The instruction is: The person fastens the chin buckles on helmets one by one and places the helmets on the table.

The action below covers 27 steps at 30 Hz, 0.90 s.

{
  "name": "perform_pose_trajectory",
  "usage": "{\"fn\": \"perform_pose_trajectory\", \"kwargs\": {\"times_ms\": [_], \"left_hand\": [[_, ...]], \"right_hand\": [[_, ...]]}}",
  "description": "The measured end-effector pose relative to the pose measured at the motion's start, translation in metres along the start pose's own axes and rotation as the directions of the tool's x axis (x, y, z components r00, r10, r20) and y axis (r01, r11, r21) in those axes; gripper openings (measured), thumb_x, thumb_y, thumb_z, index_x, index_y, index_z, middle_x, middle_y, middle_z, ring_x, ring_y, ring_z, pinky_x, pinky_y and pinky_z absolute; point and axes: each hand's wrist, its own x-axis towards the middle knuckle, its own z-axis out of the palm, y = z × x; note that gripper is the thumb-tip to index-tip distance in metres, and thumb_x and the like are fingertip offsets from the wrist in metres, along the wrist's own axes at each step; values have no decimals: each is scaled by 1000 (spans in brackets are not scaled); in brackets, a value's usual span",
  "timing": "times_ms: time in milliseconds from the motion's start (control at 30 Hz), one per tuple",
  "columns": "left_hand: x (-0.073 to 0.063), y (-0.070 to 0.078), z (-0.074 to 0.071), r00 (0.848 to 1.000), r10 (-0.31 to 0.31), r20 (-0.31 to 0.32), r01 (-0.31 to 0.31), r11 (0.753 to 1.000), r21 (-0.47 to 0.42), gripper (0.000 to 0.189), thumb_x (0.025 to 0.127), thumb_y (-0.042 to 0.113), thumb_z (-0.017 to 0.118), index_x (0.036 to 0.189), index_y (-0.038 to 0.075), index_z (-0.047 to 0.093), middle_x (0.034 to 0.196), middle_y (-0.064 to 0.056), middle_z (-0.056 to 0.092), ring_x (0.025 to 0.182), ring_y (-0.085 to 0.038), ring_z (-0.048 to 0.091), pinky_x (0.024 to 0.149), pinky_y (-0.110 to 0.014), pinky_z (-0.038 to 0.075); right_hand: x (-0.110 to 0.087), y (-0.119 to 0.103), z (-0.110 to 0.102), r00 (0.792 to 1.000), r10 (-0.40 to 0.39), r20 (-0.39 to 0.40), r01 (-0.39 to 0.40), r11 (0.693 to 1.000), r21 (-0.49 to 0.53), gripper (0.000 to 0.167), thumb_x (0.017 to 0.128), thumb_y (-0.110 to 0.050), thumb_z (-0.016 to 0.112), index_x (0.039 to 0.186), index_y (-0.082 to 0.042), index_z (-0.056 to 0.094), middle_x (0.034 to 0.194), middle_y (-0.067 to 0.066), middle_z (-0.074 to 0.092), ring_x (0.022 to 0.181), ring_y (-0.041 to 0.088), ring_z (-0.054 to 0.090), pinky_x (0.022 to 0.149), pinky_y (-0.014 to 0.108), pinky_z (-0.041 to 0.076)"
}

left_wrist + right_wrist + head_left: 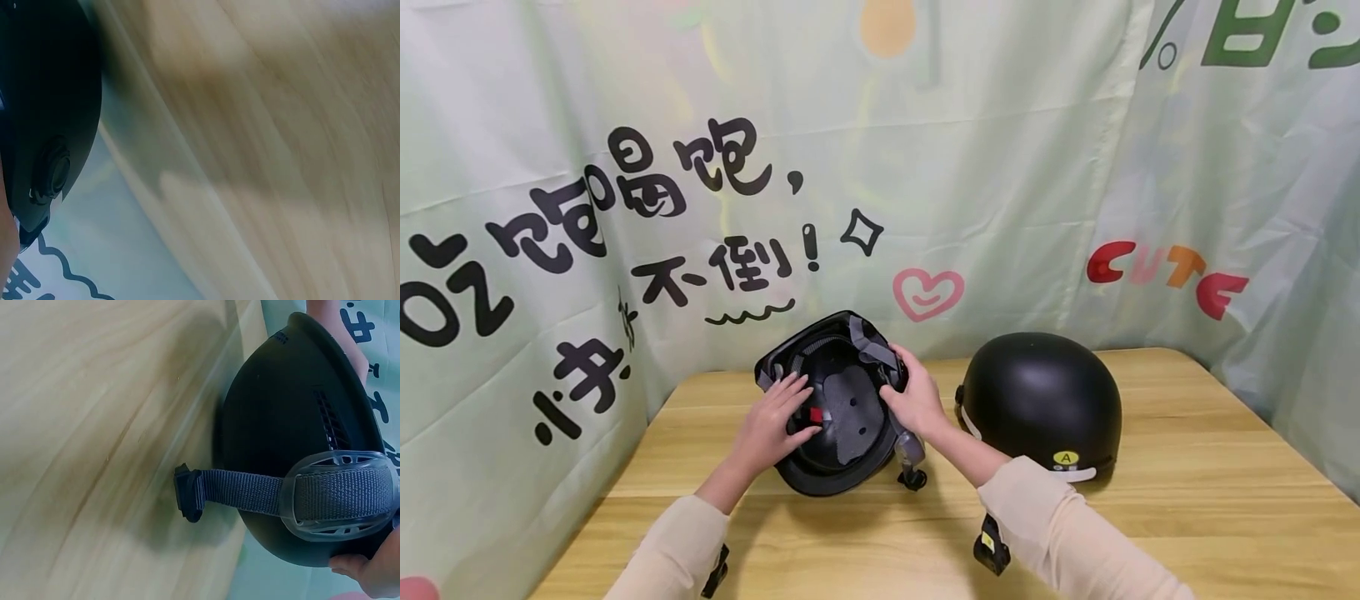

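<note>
A black helmet is tipped up over the table, its dark lining facing me. My left hand lies across its left rim with fingers extended over the inside, near a red piece. At the opposite rim my right hand grips the shell, thumb inside. A grey strap with a black buckle hangs beside the shell in the right wrist view. The left wrist view catches the shell's outer side with a round black fitting.
A second black helmet, dome up with a yellow sticker, stands on the wooden table at right. A printed cloth hangs behind the table and along its sides. Small black devices show below both forearms.
</note>
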Motion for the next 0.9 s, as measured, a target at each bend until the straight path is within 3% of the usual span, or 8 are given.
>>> {"fn": "perform_pose_trajectory", "kwargs": {"times_ms": [133,333,467,567,667,800,900], "left_hand": [[-2,4,6,999,-30,24,30,1000,-6,60,60,26,85,108,-4,66,117,-20,63,111,-37,57,91,-47,48],[-5,9,17,986,-132,98,138,989,-59,60,63,25,84,111,-4,64,117,-19,63,112,-36,56,91,-46,48],[-5,12,21,975,-188,118,200,975,-98,60,63,24,84,111,-6,64,116,-20,63,112,-37,56,92,-48,46],[-6,15,23,967,-218,133,233,966,-108,60,64,24,84,111,-7,63,115,-21,63,112,-38,55,93,-50,45],[-6,16,24,961,-237,145,253,961,-107,60,64,25,83,112,-7,63,114,-21,64,113,-39,55,94,-52,44],[-8,17,24,959,-248,137,262,960,-95,60,63,25,84,111,-6,64,111,-20,65,110,-38,56,92,-52,44],[-11,17,27,956,-260,132,272,959,-78,60,63,25,84,110,-6,64,110,-19,66,109,-37,57,92,-51,44]], "right_hand": [[0,-2,-3,1000,-26,16,26,999,-30,63,80,-2,58,139,-15,42,139,15,47,75,24,53,68,31,39],[-2,-6,-6,993,-119,16,120,990,-76,63,80,-1,59,139,-13,42,139,13,48,89,25,55,70,32,40],[-3,-8,-7,989,-145,30,148,983,-105,64,80,-1,60,140,-13,42,141,12,46,60,21,49,65,31,40],[-4,-10,-8,987,-158,41,162,979,-124,64,80,-2,60,140,-14,41,142,12,44,53,20,44,64,32,40],[-5,-11,-8,982,-182,41,186,971,-153,65,80,-2,60,140,-14,41,143,11,44,86,26,61,77,37,46],[-6,-12,-6,973,-225,50,231,956,-183,65,79,-2,60,140,-13,42,143,12,43,127,31,45,92,46,45],[-6,-14,-4,963,-263,61,270,941,-204,64,79,-2,60,140,-12,42,143,13,43,129,31,44,94,48,44]]}}
